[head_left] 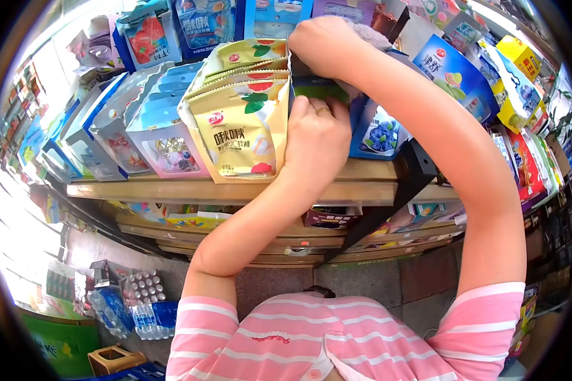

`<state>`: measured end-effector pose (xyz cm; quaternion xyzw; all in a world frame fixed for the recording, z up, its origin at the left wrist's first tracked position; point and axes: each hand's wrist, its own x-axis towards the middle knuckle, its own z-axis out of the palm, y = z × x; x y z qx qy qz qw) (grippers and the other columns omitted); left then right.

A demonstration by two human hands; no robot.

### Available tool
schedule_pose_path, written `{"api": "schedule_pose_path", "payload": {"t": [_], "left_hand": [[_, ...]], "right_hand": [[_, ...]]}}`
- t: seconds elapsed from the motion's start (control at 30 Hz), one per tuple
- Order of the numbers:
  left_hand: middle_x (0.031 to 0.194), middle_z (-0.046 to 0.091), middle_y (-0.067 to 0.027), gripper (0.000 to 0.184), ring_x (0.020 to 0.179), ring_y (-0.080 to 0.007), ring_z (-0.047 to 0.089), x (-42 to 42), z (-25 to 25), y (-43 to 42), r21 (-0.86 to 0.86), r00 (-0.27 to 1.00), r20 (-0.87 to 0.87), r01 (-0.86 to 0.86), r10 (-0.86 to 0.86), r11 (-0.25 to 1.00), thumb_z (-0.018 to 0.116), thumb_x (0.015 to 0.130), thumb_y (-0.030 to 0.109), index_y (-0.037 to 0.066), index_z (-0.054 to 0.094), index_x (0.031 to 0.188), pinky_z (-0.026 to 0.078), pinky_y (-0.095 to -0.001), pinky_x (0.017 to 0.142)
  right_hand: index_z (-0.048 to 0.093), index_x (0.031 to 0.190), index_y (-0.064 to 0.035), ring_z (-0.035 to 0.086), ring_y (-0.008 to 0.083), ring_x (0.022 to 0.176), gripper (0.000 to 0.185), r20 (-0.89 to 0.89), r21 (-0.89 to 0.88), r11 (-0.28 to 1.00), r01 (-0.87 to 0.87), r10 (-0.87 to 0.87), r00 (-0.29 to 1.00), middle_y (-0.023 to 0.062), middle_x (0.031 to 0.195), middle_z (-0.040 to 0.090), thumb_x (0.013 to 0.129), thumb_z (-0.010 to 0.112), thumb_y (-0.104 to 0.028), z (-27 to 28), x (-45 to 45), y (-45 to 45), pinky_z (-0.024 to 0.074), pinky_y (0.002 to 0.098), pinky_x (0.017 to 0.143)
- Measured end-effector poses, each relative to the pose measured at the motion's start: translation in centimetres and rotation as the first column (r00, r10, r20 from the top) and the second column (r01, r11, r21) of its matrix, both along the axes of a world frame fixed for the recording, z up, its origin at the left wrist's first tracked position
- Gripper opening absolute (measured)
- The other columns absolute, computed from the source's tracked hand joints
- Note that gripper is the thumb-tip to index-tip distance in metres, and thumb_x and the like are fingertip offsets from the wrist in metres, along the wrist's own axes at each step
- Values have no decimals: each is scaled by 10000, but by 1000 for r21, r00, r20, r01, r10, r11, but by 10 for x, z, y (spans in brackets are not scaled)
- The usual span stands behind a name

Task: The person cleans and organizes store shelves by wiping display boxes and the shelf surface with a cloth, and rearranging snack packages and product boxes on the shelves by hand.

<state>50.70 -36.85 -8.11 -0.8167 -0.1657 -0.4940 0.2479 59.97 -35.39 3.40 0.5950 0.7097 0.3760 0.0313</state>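
Observation:
My left hand (318, 130), a ring on one finger, is closed over the front of a candy box between the yellow box and a blue blueberry box (380, 130). Something green (324, 89) shows just behind its fingertips; most of that box is hidden by the hand. Further back, my right hand (327, 46) is curled beside the top corner of the yellow box, its fingertips out of sight. A grey, fuzzy piece that looks like cloth (372, 37) shows behind the right wrist. Yellow gummy candy pouches (240, 130) stand upright in the open box left of my hands.
More open candy boxes (165, 149) line the wooden shelf (235, 192) to the left, with taller ones (203, 28) behind. A blue box (451, 73) stands beyond my right forearm. A black shelf bracket (419, 164) is below. Bottle packs (152, 317) sit on the floor at lower left.

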Motion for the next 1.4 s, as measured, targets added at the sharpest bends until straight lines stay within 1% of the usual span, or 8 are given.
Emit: {"api": "schedule_pose_path", "payload": {"t": [0.13, 0.27, 0.33, 0.4, 0.57, 0.8, 1.1, 1.4], "left_hand": [[602, 548, -117, 180, 556, -228, 532, -2, 1, -3, -20, 999, -30, -21, 21, 1000, 513, 681, 81, -30, 585, 804, 382, -324, 643], [625, 572, -123, 201, 573, -231, 552, 0, 2, -6, -7, 999, -11, -48, 48, 999, 517, 680, 81, -33, 592, 829, 385, -325, 650], [623, 571, -122, 188, 567, -231, 549, 0, 2, -8, -12, 999, -2, -46, 46, 999, 518, 680, 79, -29, 590, 815, 386, -327, 649], [622, 570, -122, 175, 562, -231, 547, 1, 2, -7, -15, 999, 6, -45, 45, 999, 520, 679, 78, -26, 588, 801, 386, -329, 648], [592, 558, -122, 121, 525, -234, 535, 0, 2, -3, -47, 1000, -8, 2, -3, 999, 522, 674, 75, -10, 575, 743, 382, -332, 619], [595, 580, -126, 145, 558, -229, 573, -4, 9, -7, 3, 993, -101, -58, 58, 998, 523, 684, 89, -6, 587, 774, 391, -336, 634], [1134, 565, -167, 755, 1078, -267, 539, -20, 125, 6, -230, 623, -781, -343, 38, 911, 698, 633, 456, 49, 480, 1231, 349, -411, 966], [912, 624, -175, 485, 864, -297, 611, -30, 120, 17, -462, 837, -500, -38, -224, 886, 759, 651, 257, 2, 593, 1028, 486, -386, 753]], "right_hand": [[689, 694, -88, 637, 255, 697, 140, 277, 322, 947, 10, -104, 955, 113, 737, 654, 708, 561, -144, 15, 3, -1, 508, 362, 608], [690, 717, -85, 652, 231, 737, 140, 4, 310, 911, 273, -288, 958, 117, 750, 660, 724, 564, -147, 52, 8, -26, 511, 363, 625], [678, 710, -60, 642, 245, 669, 151, -493, -17, 993, 116, -109, 863, 127, 757, 653, 598, 582, -25, 49, 1, -38, 510, 334, 569], [681, 944, -103, 629, 278, 815, 394, -68, -366, 931, -8, -18, 998, 135, 862, 658, 594, 545, 17, 44, -18, -35, 502, 349, 708], [684, 933, -75, 613, 300, 875, 333, -267, -482, 876, 30, -180, 947, 146, 899, 653, 631, 564, -5, 20, -16, -11, 490, 348, 769], [674, 728, -97, 635, 290, 743, 118, -227, 245, 969, 38, 20, 974, 120, 741, 647, 717, 560, -126, 59, 2, -55, 505, 363, 650], [643, 983, -11, 609, 232, 795, 366, -399, 416, 901, -121, 301, 866, 161, 841, 635, 653, 518, 88, 58, -14, -176, 467, 309, 722], [605, 1015, 29, 586, 156, 888, 379, -754, 419, 894, -160, 441, 487, 107, 892, 638, 672, 475, 120, 45, 20, -185, 451, 262, 801]]}}
